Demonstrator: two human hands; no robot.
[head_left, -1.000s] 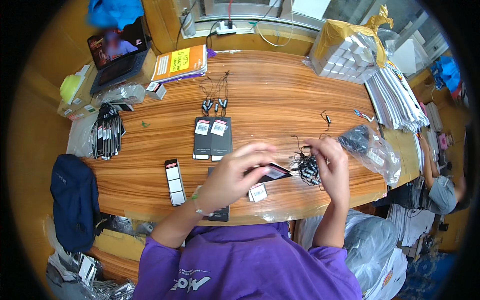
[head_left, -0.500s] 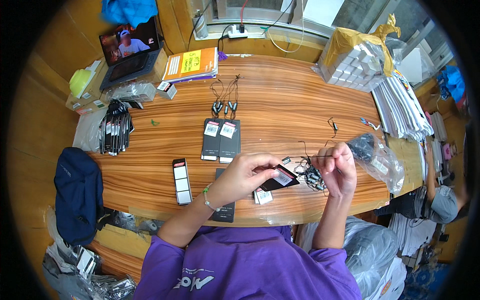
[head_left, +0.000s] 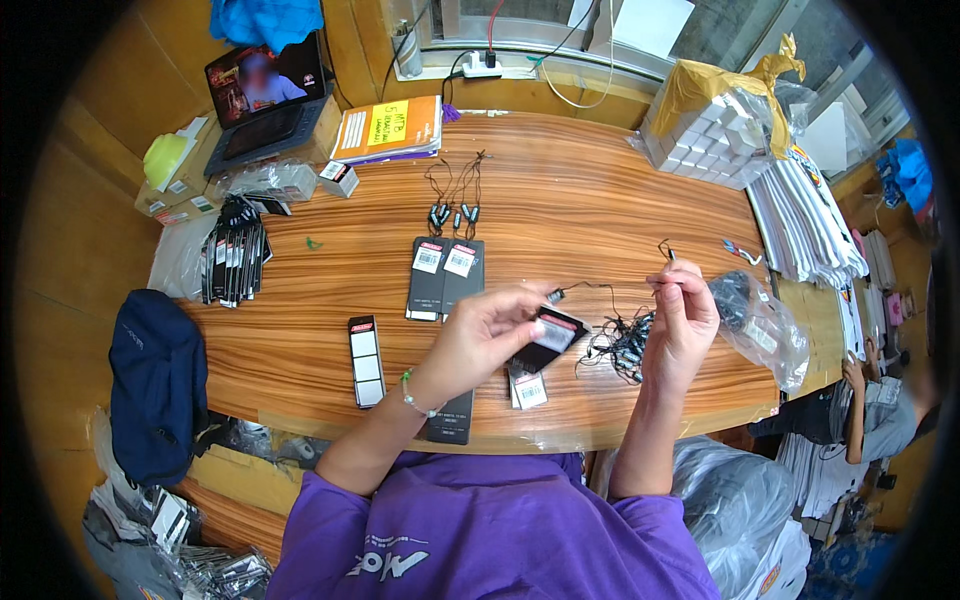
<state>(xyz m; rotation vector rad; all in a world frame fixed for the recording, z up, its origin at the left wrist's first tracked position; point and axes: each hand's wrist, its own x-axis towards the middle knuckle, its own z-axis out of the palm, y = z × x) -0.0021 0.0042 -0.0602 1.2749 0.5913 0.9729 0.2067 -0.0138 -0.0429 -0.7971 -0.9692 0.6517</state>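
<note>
- Holding a black hang tag with a white barcode label, the left hand has thumb and fingers clamped on its left side; the tag sits tilted above the near part of the wooden table.
- The right hand is raised across from it, thumb and forefinger tips together (whether a thin strand lies between them, I cannot tell).
- A black string arcs rightward from a small lock piece by the left fingertips; its far end is too fine to follow.
- The step in hand looks, as a judgement, like fitting a string to the tag. The next move would probably call for bringing the string's free end to the lock piece, with the left grip kept steady.
- What could hinder: the tangled string heap lies between the hands, so strands might snag; a loose string lies just beyond the right fingertips.
- Around them, two strung tags lie side by side farther back, a white barcode tag lies below the held one, and another black tag is partly hidden by the left wrist.
- A label card with white panels lies to the left; a clear plastic bag and small snips lie to the right.
</note>
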